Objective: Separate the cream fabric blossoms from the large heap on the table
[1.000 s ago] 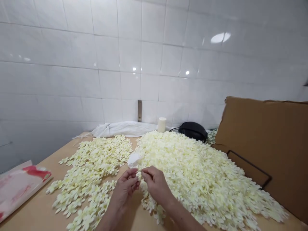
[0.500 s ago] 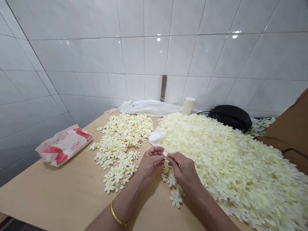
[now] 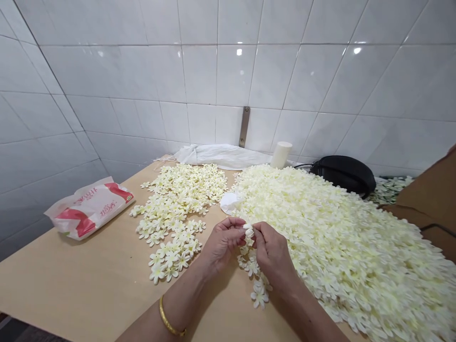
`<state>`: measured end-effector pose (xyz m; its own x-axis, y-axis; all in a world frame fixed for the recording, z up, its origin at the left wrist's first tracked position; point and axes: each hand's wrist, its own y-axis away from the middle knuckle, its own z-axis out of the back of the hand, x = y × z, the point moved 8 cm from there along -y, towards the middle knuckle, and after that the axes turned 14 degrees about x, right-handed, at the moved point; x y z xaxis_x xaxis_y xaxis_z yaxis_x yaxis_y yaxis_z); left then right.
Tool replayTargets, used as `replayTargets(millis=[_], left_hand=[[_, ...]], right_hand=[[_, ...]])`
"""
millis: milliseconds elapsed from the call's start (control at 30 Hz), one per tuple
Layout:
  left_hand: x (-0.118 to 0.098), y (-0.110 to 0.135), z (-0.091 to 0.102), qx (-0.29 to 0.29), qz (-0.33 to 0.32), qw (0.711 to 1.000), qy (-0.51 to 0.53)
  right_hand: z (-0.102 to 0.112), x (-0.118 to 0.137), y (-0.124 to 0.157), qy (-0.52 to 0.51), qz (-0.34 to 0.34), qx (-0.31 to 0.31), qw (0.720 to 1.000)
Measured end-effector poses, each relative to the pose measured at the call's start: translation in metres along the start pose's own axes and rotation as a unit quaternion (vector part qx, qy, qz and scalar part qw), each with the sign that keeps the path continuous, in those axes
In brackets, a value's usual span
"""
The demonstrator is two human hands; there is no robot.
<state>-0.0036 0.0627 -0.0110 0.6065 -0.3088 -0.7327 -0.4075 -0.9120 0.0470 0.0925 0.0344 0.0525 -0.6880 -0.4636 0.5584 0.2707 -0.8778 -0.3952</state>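
Note:
Between my fingertips is a small white artificial flower (image 3: 249, 231), its petals bunched together. My left hand (image 3: 224, 240) pinches it from the left, thumb against forefinger. From the other side my right hand (image 3: 272, 247) grips it with thumb and forefinger. Just below, a few loose white flowers (image 3: 260, 295) lie on the table, partly hidden by my right hand. A large heap of pale yellow-white flowers (image 3: 342, 237) spreads to the right, and a smaller pile (image 3: 185, 192) lies to the left.
A red and white plastic packet (image 3: 90, 209) sits on the tan table (image 3: 89, 280) at left. Along the tiled wall lie a white cloth or bag (image 3: 224, 156), a cream cylinder (image 3: 281, 155) and a black case (image 3: 344, 173). Brown cardboard (image 3: 423, 199) stands at right. A white round piece (image 3: 230, 203) lies between the piles.
The flower between my fingers shows more of its petals now. Both hands stay nearly in place, and the view has shifted slightly.

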Motion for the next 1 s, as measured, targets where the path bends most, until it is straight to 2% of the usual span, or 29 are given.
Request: replayTargets(millis=[200,300,467,600,700,867,1000], left_hand=[[-0.001,0.003,-0.002,0.004,0.010,1.000,-0.029],[-0.005,0.003,-0.002,0.007,-0.005,0.999,-0.033],[-0.007,0.003,0.000,0.003,-0.011,0.999,-0.033],[-0.006,0.005,-0.001,0.005,-0.004,1.000,-0.025],[-0.004,0.006,0.000,-0.009,-0.001,1.000,-0.009],[0.002,0.005,0.001,-0.022,0.016,0.999,-0.030],[0.001,0.005,-0.002,-0.015,0.015,0.999,-0.049]], right_hand=[[-0.006,-0.001,-0.001,-0.027,-0.007,0.028,0.999],[-0.008,-0.007,-0.001,-0.074,-0.044,0.040,0.995],[-0.014,-0.018,0.000,-0.190,-0.107,0.072,0.973],[-0.015,-0.024,0.000,-0.256,-0.117,0.059,0.958],[-0.012,-0.023,0.000,-0.235,-0.109,0.043,0.965],[-0.002,-0.005,-0.001,-0.097,-0.031,0.006,0.995],[-0.005,-0.016,0.000,-0.146,-0.083,0.016,0.986]])
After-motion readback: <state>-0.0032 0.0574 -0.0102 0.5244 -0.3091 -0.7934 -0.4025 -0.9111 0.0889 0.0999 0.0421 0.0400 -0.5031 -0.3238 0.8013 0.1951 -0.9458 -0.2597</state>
